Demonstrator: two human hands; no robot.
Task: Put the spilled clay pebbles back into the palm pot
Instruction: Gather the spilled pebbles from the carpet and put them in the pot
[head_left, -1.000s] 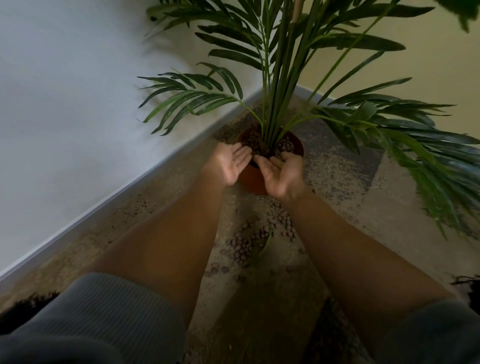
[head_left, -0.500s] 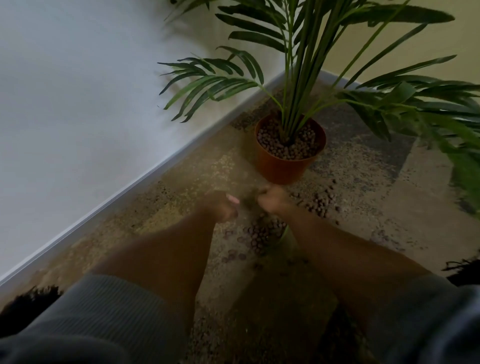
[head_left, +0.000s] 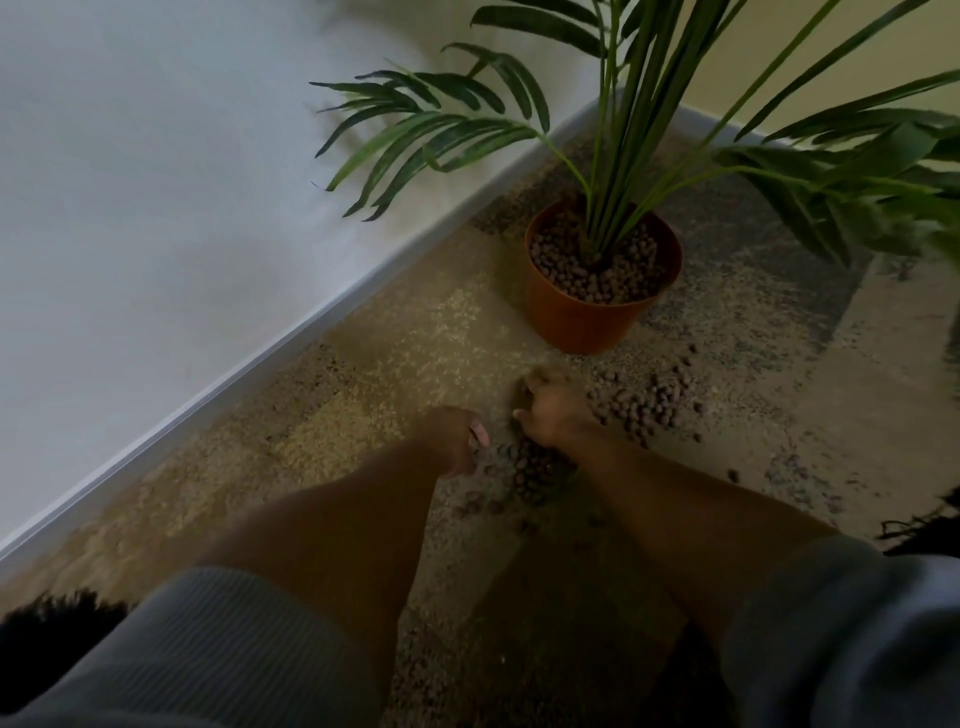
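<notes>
both hands have come down from the palm pot (head_left: 597, 322) rim, where they were cupped palm-up a second ago, to the carpet. left hand (head_left: 457, 441) and right hand (head_left: 550, 410) flank a heap of spilled clay pebbles (head_left: 535, 467); fingers look curled, though blur hides any grip. more pebbles lie right of the right fingers. judgement: one load delivered, next scoop starting.
</notes>
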